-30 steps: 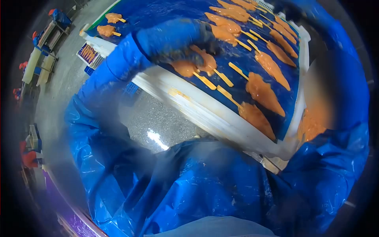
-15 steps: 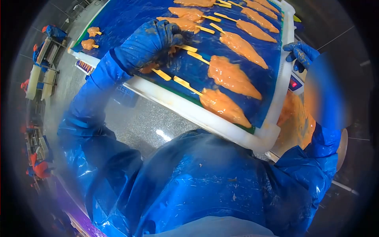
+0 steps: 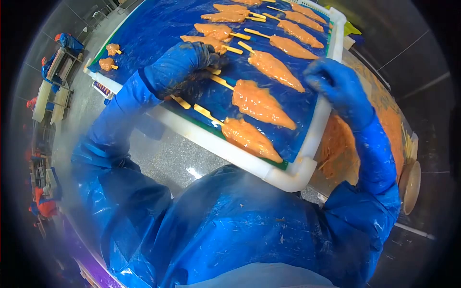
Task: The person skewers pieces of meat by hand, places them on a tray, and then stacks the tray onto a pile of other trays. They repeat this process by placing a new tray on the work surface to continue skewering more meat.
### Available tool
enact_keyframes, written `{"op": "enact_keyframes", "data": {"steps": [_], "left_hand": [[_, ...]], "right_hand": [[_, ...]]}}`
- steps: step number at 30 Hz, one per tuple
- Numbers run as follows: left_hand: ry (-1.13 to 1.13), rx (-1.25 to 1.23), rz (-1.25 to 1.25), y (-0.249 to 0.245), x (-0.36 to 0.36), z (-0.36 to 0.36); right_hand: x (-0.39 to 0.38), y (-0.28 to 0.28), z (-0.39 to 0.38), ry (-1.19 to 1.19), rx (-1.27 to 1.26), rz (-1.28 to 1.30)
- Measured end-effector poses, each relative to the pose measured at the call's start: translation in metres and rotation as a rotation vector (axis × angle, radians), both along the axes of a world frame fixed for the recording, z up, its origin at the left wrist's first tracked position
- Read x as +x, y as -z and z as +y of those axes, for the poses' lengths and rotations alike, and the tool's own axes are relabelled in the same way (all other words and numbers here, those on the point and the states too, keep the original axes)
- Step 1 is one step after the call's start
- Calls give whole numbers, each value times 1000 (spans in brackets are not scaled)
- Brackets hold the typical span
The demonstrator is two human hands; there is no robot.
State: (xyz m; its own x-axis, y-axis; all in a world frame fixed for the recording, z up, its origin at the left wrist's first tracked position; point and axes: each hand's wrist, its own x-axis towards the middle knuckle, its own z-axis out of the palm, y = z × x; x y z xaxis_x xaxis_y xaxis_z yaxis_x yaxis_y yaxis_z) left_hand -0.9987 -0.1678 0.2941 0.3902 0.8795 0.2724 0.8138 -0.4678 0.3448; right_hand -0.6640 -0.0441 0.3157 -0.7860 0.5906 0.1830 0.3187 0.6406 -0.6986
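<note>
Left hand (image 3: pixel 185 68) among skewered meat (image 3: pixel 263 103), grip unclear; right hand (image 3: pixel 338 86) loosely uncurled at white rim (image 3: pixel 319 117).

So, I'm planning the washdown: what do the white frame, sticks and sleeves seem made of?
Frame: probably plastic, satin, going by its smooth rounded corner. Sticks: likely wood or bamboo, matte, given their yellowish colour. Sleeves: apparently thin plastic or coated fabric, glossy, with creases and highlights.

Tray (image 3: pixel 211 142) is white-rimmed: blue sheet (image 3: pixel 158 29) inside it, orange meat pieces (image 3: pixel 261 105) and yellow sticks (image 3: pixel 222 82) on it, dark-smudged blue left glove (image 3: pixel 180 68) over it.
</note>
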Motion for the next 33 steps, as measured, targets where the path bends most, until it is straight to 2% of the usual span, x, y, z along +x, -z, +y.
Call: {"op": "enact_keyframes", "data": {"steps": [2,4,5,7,8,10,11,12,13,15,18,20,25,27,28,29,30,31,33], "left_hand": [[6,3,14,-7,4,1],[30,28,9,-11,5,3],[51,44,3,-11,4,3],[81,8,-25,-15,-4,6],[110,-27,-51,-18,-10,9],[26,-103,-86,-39,-21,8],[-54,-180,-118,-51,-25,6],[-204,-332,-296,-66,-26,3],[24,57,-87,-62,-49,15],[-96,189,-84,-77,-66,15],[-211,286,-305,-98,-71,13],[-220,303,-476,-96,-63,15],[-196,110,-797,-63,-17,18],[-167,30,-744,-43,-2,24],[-153,-12,-708,-32,4,28],[-144,-90,-786,-20,12,33],[-169,-400,-1227,-18,25,31],[-169,-402,-1228,-13,28,29],[-287,-446,-914,-2,32,27]], "right_hand": [[-17,-5,-6,-19,42,-40],[-33,3,-6,-9,247,-68],[-35,10,0,-8,250,-70],[-39,23,11,-172,337,-101],[-38,21,13,-176,332,-102],[-33,7,16,-184,25,24],[-29,2,18,-194,16,19],[-24,-3,20,-122,-55,92],[-19,-3,22,-47,-125,164],[-19,0,25,-36,-145,196],[-33,-2,18,-149,-69,113],[-45,9,20,-391,556,97],[-44,20,36,-343,419,2],[-40,20,44,-313,386,8],[-37,20,47,-281,290,-18],[-35,19,48,-248,194,-43],[-34,17,49,-248,193,-45],[-33,16,49,-278,181,-38],[-31,17,48,-306,165,-31]]}}
